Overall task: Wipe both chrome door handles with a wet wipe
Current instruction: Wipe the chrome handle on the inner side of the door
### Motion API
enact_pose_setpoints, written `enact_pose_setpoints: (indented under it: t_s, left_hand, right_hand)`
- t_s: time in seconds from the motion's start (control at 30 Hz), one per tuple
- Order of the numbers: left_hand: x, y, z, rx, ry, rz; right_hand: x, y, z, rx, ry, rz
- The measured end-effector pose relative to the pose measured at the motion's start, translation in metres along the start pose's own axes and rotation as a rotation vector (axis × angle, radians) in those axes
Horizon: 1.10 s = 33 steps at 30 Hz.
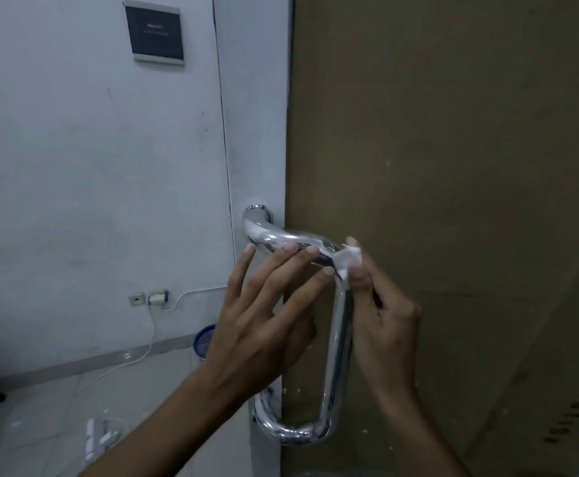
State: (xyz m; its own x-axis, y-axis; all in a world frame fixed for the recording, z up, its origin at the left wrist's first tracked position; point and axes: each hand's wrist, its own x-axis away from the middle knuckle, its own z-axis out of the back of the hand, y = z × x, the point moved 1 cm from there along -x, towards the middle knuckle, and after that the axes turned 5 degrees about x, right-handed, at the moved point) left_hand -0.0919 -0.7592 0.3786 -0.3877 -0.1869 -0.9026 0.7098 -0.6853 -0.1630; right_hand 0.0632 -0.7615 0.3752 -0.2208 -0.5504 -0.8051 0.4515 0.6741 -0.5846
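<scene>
A chrome D-shaped pull handle [339, 342] is fixed to the edge of a pale door [257, 132], running from an upper mount down to a lower mount. My right hand [380, 304] pinches a small white wet wipe [348, 258] against the handle's upper bend. My left hand [264, 311] has its fingers straight, and the fingertips touch the handle's top arm just left of the wipe. Only one handle shows in this view.
A brown board-like panel [453, 201] fills the right side behind the handle. On the left is a white wall with a dark plaque [153, 32], a wall socket with a plugged white cable [157, 299], and a blue basket [205, 340] on the tiled floor.
</scene>
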Motion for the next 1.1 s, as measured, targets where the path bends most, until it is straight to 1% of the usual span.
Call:
enact_pose_setpoints:
  t_s: [0.07,0.13,0.2,0.27,0.33,0.4,0.5,0.57,0.6,0.73,0.8,0.9,0.97,1.0,1.1]
  left_hand:
    - [-0.002,0.0,-0.003,-0.028,-0.005,0.015]
    - [-0.001,0.0,-0.005,-0.037,-0.008,0.038]
    - [-0.001,-0.001,-0.005,-0.051,-0.007,0.048]
    - [-0.001,0.0,-0.005,-0.076,-0.015,0.04]
    - [-0.002,0.0,-0.004,-0.091,-0.011,0.041]
    - [-0.001,0.001,-0.004,-0.091,-0.013,0.055]
    - [0.001,0.002,-0.003,-0.095,-0.027,0.053]
    - [0.003,0.003,-0.003,-0.092,-0.033,0.051]
    - [0.002,0.003,-0.003,-0.093,-0.029,0.053]
    - [0.001,0.006,0.0,-0.052,0.016,0.073]
    - [0.004,0.008,0.001,-0.013,0.065,0.075]
    - [0.01,0.012,0.003,0.069,0.133,0.061]
    - [0.016,0.014,0.003,0.13,0.133,0.064]
    - [0.018,0.014,0.002,0.152,0.116,0.082]
    - [0.031,0.021,-0.002,0.256,0.045,0.23]
  right_hand:
    - [-0.018,-0.006,0.001,-0.02,-0.114,0.037]
    - [-0.025,-0.002,0.004,-0.066,-0.2,-0.007]
    - [-0.023,0.009,0.009,-0.142,-0.262,-0.123]
    - [-0.011,0.027,0.014,-0.268,-0.338,-0.302]
    - [0.012,0.044,0.014,-0.326,-0.398,-0.408]
    - [0.04,0.053,0.012,-0.296,-0.376,-0.47]
    - [0.075,0.054,0.011,-0.209,-0.22,-0.525]
    - [0.081,0.046,0.01,-0.203,-0.107,-0.507]
    - [0.077,0.039,0.008,-0.18,-0.07,-0.453]
    - [0.032,0.01,0.002,0.009,0.048,-0.053]
    - [0.01,-0.003,-0.002,0.081,0.055,0.083]
    - [0.003,-0.011,-0.009,0.243,0.089,0.263]
    - [0.013,-0.009,-0.01,0.298,0.136,0.285]
    - [0.018,-0.007,-0.01,0.299,0.158,0.247]
    - [0.042,-0.003,-0.01,0.201,0.196,-0.012]
